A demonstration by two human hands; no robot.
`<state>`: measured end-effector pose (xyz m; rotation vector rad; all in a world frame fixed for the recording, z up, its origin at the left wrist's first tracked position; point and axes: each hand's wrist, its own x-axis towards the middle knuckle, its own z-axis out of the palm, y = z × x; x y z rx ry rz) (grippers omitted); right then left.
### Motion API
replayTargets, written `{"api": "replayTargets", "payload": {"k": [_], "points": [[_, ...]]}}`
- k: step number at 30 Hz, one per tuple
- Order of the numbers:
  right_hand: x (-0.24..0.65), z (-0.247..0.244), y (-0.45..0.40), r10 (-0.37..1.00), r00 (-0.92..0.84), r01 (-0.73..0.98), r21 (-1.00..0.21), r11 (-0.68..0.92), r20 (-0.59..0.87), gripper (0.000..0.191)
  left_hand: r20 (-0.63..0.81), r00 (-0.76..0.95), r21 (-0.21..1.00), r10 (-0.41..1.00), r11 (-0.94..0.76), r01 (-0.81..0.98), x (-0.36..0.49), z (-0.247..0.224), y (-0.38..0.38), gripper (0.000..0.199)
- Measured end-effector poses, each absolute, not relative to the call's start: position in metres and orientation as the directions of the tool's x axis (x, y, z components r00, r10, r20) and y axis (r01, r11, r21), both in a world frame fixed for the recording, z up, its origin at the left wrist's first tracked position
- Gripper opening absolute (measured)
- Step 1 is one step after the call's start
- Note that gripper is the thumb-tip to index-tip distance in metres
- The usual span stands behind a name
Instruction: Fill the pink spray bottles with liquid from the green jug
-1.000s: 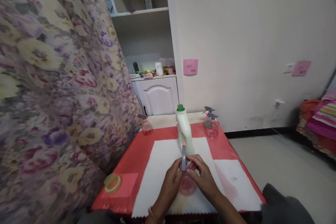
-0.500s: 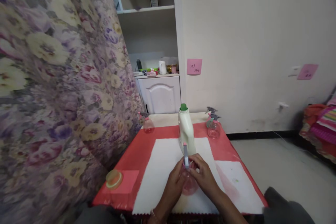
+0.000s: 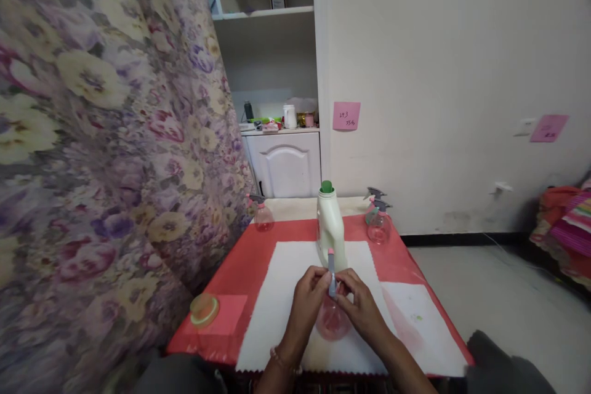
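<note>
A clear pink spray bottle [image 3: 333, 321] with a grey trigger head stands upright on the white cloth [image 3: 272, 320] in front of me. My left hand [image 3: 313, 289] grips the sprayer head from the left, thumb and fingers closed near the neck. From the right, my right hand [image 3: 356, 298] pinches the collar just below the trigger head. The fingers partly hide the neck, so how the head sits on it cannot be made out. Right behind the hands rises a pale green jug [image 3: 330, 228] with a green piece in its mouth.
More spray bottles stand on the red table cover [image 3: 231, 277]: one spray bottle [image 3: 264, 218] back left, another spray bottle [image 3: 379, 229] back right with one behind it. A round yellowish lid-like object [image 3: 204, 309] lies front left. A stained white sheet [image 3: 420, 326] lies right.
My left hand has moved up from beside the bottle's neck to the sprayer head. The right hand keeps its hold at the collar. The view has shifted slightly.
</note>
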<state>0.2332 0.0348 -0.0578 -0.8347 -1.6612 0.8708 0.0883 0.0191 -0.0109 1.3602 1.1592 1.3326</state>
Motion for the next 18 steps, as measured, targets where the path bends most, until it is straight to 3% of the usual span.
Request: {"api": "replayTargets", "payload": {"k": [13, 18], "points": [[0.234, -0.057, 0.04, 0.891, -0.251, 0.087, -0.908, 0.41, 0.378, 0.023, 0.147, -0.006, 0.989, 0.989, -0.148, -0.026, 0.095, -0.016, 0.03, 0.028], [0.238, -0.05, 0.041, 0.879, -0.298, 0.09, -0.906, 0.413, 0.371, 0.01, 0.183, -0.056, 0.983, 0.982, -0.181, 0.027, 0.096, -0.021, 0.032, 0.024]]}}
